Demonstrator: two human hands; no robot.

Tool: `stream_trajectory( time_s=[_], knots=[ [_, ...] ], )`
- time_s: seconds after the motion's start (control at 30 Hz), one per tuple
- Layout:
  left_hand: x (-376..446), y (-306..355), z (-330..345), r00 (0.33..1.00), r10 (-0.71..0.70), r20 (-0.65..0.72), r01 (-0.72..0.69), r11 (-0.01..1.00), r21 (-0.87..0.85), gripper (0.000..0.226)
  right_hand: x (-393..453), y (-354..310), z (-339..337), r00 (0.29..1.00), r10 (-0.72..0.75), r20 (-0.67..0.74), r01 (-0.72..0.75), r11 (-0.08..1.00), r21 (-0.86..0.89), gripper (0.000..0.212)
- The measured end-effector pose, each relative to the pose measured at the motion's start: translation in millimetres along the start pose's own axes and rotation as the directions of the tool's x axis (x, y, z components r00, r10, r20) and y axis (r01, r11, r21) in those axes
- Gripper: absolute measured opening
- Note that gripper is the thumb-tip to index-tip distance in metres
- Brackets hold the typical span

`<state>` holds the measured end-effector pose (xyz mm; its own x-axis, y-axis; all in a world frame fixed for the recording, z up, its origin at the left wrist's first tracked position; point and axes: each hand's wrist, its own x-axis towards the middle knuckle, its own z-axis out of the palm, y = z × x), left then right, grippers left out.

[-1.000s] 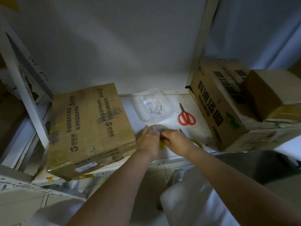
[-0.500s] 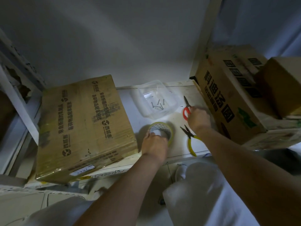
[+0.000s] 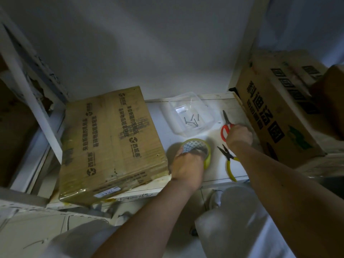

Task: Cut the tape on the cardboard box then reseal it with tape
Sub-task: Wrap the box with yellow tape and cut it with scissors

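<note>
Lying flat on the left of the white bench point(image 3: 214, 101), the cardboard box point(image 3: 111, 142) stays taped shut. Just right of it, the left hand point(image 3: 187, 168) curls its fingers round the tape roll point(image 3: 197, 148). Farther right, the right hand point(image 3: 239, 135) grips the red-handled scissors point(image 3: 225, 127), beside yellow-handled pliers point(image 3: 229, 162) and a clear tray of nails point(image 3: 189, 114).

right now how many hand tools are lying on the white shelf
2: red-handled scissors under the right hand near the right-side box, and yellow-handled pliers just in front of them.
</note>
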<state>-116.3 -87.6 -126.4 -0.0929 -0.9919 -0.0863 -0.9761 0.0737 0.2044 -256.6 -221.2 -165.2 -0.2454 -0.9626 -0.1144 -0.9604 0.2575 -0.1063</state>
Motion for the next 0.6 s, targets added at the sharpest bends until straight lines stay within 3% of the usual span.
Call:
stream_trajectory(
  time_s=[0.13,0.3,0.43,0.6],
  knots=[
    [-7.8,5.0,-14.9,0.998,-0.055,-0.014,0.053,0.992,-0.117,0.025,-4.4,6.6,-6.9,0.998,0.067,0.008,-0.067,0.992,0.108,0.032],
    [-8.4,11.8,-35.1,0.971,-0.221,-0.096,0.174,0.919,-0.355,0.020,-20.1,12.1,-25.6,0.987,0.161,0.014,-0.154,0.909,0.387,0.040],
    [-3.1,9.9,-50.2,0.905,-0.414,-0.099,0.241,0.689,-0.683,0.041,-42.8,12.5,-30.9,0.975,0.209,0.073,-0.218,0.851,0.478,0.049],
    [-7.6,10.2,-71.9,0.850,-0.526,0.034,0.187,0.242,-0.952,0.021,-87.9,14.3,-27.8,0.976,0.183,0.115,-0.216,0.847,0.485,0.045]
  ],
)
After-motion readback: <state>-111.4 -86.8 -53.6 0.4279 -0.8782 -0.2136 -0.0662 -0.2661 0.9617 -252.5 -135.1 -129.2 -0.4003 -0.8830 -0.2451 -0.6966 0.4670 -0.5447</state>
